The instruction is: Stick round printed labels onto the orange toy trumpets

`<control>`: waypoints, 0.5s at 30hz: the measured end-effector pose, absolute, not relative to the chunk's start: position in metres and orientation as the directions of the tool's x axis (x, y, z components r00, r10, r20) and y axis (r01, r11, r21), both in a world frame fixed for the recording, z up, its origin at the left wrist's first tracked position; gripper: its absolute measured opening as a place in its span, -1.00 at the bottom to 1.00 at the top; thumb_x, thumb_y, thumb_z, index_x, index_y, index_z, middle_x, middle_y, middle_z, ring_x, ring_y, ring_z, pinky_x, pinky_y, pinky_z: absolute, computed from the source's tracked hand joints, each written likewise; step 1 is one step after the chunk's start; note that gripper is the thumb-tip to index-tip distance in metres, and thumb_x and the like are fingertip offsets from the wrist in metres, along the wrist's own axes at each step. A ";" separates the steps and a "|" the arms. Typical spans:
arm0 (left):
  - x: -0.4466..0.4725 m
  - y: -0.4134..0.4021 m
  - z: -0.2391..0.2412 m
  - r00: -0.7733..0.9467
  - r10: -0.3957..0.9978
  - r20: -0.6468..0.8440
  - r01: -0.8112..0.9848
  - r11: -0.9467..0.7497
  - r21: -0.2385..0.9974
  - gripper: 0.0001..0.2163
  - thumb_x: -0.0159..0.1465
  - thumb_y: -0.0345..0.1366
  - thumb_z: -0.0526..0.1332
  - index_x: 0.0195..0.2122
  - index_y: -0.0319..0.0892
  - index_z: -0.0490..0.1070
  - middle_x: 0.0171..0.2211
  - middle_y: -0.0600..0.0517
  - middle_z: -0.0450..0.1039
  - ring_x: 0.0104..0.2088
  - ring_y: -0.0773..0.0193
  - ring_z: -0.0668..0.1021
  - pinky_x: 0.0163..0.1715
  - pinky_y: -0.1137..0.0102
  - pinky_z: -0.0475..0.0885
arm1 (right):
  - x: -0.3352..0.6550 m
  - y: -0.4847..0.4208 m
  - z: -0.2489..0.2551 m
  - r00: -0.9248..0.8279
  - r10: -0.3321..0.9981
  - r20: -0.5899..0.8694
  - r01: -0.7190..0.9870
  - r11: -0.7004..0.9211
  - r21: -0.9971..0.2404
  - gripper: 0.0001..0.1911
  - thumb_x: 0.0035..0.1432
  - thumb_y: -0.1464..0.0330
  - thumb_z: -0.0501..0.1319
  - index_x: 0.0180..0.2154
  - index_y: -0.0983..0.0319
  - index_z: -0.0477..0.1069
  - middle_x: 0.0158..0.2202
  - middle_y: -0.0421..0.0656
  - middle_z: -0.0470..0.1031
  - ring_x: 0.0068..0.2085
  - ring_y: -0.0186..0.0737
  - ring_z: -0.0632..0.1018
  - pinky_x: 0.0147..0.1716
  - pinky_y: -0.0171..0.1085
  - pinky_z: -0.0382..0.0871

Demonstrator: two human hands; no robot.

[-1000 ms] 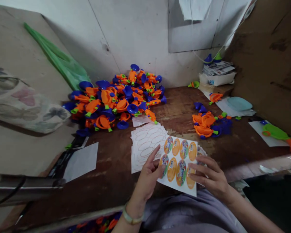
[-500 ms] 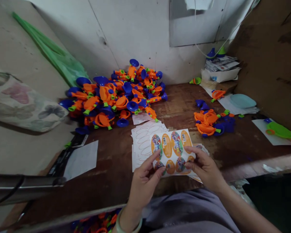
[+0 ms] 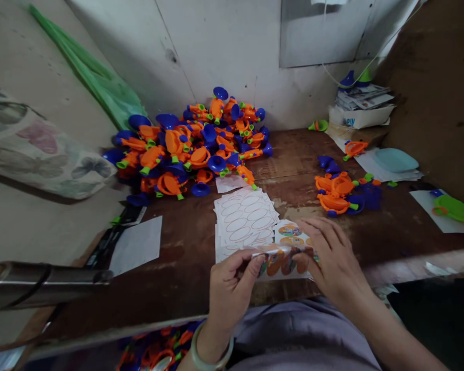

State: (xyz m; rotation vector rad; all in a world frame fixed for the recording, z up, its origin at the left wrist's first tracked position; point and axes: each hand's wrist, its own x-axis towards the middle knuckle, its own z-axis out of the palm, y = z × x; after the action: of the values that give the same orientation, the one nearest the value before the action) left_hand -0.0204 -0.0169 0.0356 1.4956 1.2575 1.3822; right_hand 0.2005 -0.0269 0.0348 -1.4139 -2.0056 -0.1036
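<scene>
Between my hands a sticker sheet [image 3: 276, 264] with oval orange and coloured labels is bent over, its top edge tipped towards the camera. My left hand [image 3: 230, 283] pinches its left end between thumb and fingers. At the right end, my right hand [image 3: 334, 257] has its thumb against the sheet and its fingers curled over the far side; their tips are partly hidden. Just behind lies another sticker sheet [image 3: 290, 230], partly covered by my right hand. A pile of white sheets with oval outlines [image 3: 247, 214] lies to the left of it.
A heap of orange and blue toy trumpets [image 3: 193, 149] fills the back left. More orange toy parts [image 3: 334, 190] lie at right, near a light blue dish [image 3: 396, 159]. A metal cylinder [image 3: 46, 283] juts in from the left. A white paper [image 3: 137, 246] lies beside it.
The sticker sheet was held nearly flat facing me and is now bent and tipped. My right hand has moved up over its far side, fingers curling. The view shifted slightly.
</scene>
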 end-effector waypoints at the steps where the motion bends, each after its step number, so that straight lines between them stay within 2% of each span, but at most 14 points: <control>1: -0.020 -0.019 0.036 -0.037 0.962 0.272 0.201 -0.260 0.944 -0.84 0.31 -0.26 0.39 -0.40 -0.15 0.72 -0.61 0.08 0.58 -0.64 0.36 0.51 -0.60 0.56 0.40 | 0.196 -0.027 0.038 -0.238 0.799 0.552 0.840 0.455 -0.295 -0.67 0.46 0.36 0.28 0.18 0.26 0.58 0.11 0.10 0.70 0.17 0.20 0.63 0.10 0.13 0.62; 3: -0.020 -0.022 0.037 0.029 0.965 0.260 0.226 -0.259 0.939 -0.77 0.37 -0.20 0.36 -0.39 -0.16 0.72 -0.64 0.09 0.51 -0.65 0.36 0.46 -0.59 0.54 0.37 | 0.185 -0.025 0.043 -0.345 0.760 0.551 0.749 0.577 -0.326 -0.72 0.49 0.37 0.26 0.15 0.22 0.59 0.05 0.01 0.76 0.18 0.11 0.65 0.15 0.07 0.61; 5: -0.019 -0.024 0.037 0.088 0.975 0.205 0.223 -0.220 0.950 -0.65 0.44 -0.11 0.32 -0.45 -0.17 0.67 -0.66 0.09 0.44 -0.63 0.36 0.42 -0.56 0.50 0.36 | 0.175 -0.021 0.042 -0.385 0.718 0.580 0.640 0.660 -0.392 -0.80 0.52 0.39 0.24 0.05 0.17 0.63 -0.10 -0.10 0.79 0.03 -0.04 0.71 0.07 -0.07 0.66; 7: -0.019 -0.026 0.036 0.094 0.989 0.115 0.183 -0.131 0.974 -0.51 0.47 0.01 0.30 -0.55 -0.17 0.57 -0.65 0.07 0.40 -0.60 0.34 0.39 -0.53 0.47 0.35 | 0.168 -0.017 0.038 -0.352 0.685 0.638 0.574 0.696 -0.430 -0.83 0.53 0.38 0.26 -0.01 0.15 0.65 -0.17 -0.13 0.80 -0.11 -0.14 0.73 -0.03 -0.17 0.68; 10: -0.018 -0.026 0.031 0.074 0.997 -0.016 0.032 0.014 0.999 -0.40 0.40 0.19 0.34 -0.63 -0.16 0.49 -0.66 0.06 0.39 -0.59 0.32 0.38 -0.53 0.44 0.34 | 0.164 -0.014 0.027 -0.291 0.576 0.764 0.581 0.741 -0.337 -0.77 0.50 0.43 0.28 0.07 0.14 0.67 -0.09 -0.09 0.81 -0.08 -0.15 0.73 -0.05 -0.19 0.70; 13: -0.020 -0.024 0.025 0.093 0.991 -0.097 -0.104 0.107 0.989 -0.40 0.32 0.24 0.41 -0.62 -0.17 0.52 -0.67 0.05 0.41 -0.60 0.32 0.40 -0.52 0.44 0.37 | 0.164 -0.017 0.019 -0.311 0.439 0.843 0.596 0.781 -0.187 -0.69 0.46 0.49 0.29 0.10 0.11 0.68 -0.10 -0.12 0.82 -0.05 -0.14 0.72 -0.04 -0.19 0.70; 14: -0.021 -0.023 0.023 0.086 0.989 -0.117 -0.125 0.127 0.984 -0.42 0.30 0.24 0.43 -0.60 -0.17 0.54 -0.66 0.05 0.42 -0.59 0.32 0.41 -0.51 0.44 0.38 | 0.164 -0.020 0.019 -0.337 0.458 0.823 0.582 0.788 -0.200 -0.72 0.45 0.46 0.31 0.05 0.05 0.70 -0.15 -0.19 0.82 -0.10 -0.16 0.72 -0.05 -0.21 0.70; 15: -0.023 -0.021 0.022 0.061 0.989 -0.134 -0.135 0.141 0.981 -0.44 0.27 0.24 0.46 -0.57 -0.18 0.56 -0.65 0.06 0.44 -0.58 0.33 0.42 -0.52 0.45 0.38 | 0.164 -0.023 0.019 -0.357 0.532 0.768 0.582 0.769 -0.262 -0.78 0.44 0.39 0.35 -0.03 -0.05 0.72 -0.21 -0.27 0.81 -0.15 -0.20 0.72 -0.05 -0.22 0.71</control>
State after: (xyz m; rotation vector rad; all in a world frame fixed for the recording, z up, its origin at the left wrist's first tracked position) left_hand -0.0230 -0.0209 0.0224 1.0307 1.1323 1.1330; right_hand 0.1641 -0.0234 0.0193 -0.8350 -2.0312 -0.0683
